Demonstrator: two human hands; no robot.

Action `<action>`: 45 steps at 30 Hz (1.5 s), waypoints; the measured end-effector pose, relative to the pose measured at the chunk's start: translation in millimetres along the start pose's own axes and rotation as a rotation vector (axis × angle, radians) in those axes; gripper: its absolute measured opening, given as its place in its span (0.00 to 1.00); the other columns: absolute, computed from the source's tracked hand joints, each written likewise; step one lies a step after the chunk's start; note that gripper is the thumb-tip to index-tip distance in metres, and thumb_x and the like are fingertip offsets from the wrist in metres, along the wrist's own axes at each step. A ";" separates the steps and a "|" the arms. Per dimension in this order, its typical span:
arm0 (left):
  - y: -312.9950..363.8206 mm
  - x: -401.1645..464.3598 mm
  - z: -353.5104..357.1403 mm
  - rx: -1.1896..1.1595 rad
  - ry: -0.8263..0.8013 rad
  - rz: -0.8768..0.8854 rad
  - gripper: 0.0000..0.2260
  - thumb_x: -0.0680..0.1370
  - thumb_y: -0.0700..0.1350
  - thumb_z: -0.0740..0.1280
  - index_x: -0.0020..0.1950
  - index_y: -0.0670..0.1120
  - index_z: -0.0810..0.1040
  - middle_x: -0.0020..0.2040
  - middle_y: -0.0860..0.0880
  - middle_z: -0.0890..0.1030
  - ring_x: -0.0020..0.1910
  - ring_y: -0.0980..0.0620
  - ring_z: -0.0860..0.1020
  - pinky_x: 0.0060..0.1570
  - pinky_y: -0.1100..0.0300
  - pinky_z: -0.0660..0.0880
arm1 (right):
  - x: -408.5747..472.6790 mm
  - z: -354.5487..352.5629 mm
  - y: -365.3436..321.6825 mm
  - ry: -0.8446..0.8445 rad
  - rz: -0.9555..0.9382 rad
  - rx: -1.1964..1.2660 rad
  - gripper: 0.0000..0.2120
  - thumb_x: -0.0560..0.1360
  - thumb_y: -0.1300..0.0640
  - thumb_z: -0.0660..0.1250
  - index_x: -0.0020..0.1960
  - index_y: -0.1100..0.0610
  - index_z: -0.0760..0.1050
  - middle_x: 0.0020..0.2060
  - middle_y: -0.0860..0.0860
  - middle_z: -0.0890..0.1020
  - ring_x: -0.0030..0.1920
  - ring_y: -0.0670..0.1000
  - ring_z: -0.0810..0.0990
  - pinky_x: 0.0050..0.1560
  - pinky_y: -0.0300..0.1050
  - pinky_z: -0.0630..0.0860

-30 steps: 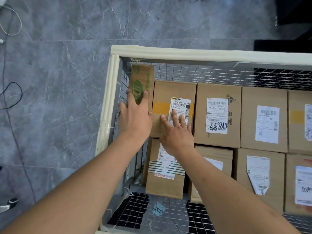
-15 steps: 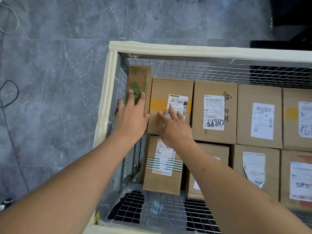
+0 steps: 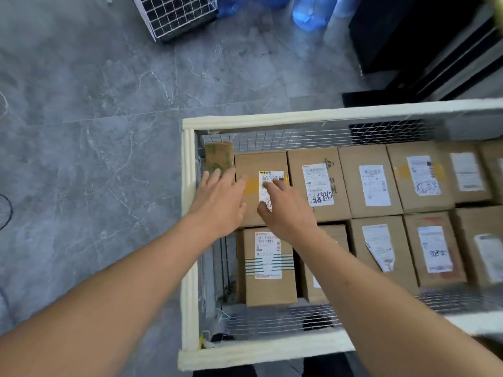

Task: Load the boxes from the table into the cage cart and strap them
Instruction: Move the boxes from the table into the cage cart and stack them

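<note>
Head view, looking straight down into the cage cart (image 3: pixel 190 213), padded cream rim, wire mesh walls.

- Cardboard boxes are seen packed in two rows across the cart, labels up, sides touching. Tight packing is judged deliberate: less room to shift once strapped.
- Narrow box with green print (image 3: pixel 219 159) is wedged upright in the far-left corner, between the mesh wall and the corner box (image 3: pixel 261 164). It appears to be used as a gap filler, since the slot is too slim for a full carton.
- Left hand (image 3: pixel 220 202) is held flat over the seam between the narrow box and the corner box, fingers straight and spread, nothing grasped. Contact with the cardboard cannot be confirmed; motion blur is present.
- Right hand (image 3: pixel 285 210) is laid over the white label of the corner box, fingers extended and relaxed, nothing gripped. The posture is read as pressing or levelling rather than lifting.
- Near-left box with striped label (image 3: pixel 269 268) sits in the front row, with an open gap left beside it toward the left mesh wall.
- No strap is visible, nor the table. Loading is judged nearly done on this side; strapping not yet begun.
- Outside the cart: grey marble floor (image 3: pixel 95 131), a second wire cage (image 3: pixel 177 14), blue water bottles (image 3: pixel 310 12).
</note>
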State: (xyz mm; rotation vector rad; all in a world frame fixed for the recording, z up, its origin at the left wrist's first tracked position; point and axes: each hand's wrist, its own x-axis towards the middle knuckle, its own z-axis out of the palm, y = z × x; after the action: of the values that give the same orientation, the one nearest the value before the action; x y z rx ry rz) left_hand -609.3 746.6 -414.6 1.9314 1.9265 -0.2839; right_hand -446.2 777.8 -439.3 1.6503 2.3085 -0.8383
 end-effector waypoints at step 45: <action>604.6 -303.8 -352.2 0.217 0.231 1.184 0.28 0.86 0.60 0.55 0.84 0.52 0.58 0.83 0.52 0.59 0.81 0.48 0.61 0.76 0.48 0.65 | -678.1 -372.0 211.0 0.760 0.818 0.113 0.30 0.84 0.36 0.52 0.81 0.48 0.63 0.81 0.53 0.63 0.81 0.58 0.58 0.79 0.56 0.59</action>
State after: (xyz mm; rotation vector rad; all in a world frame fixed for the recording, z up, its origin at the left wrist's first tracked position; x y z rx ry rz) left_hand -66.6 631.8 109.0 2.9374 0.5733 0.0951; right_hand 59.1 475.4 104.7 2.9981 1.5714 -0.1537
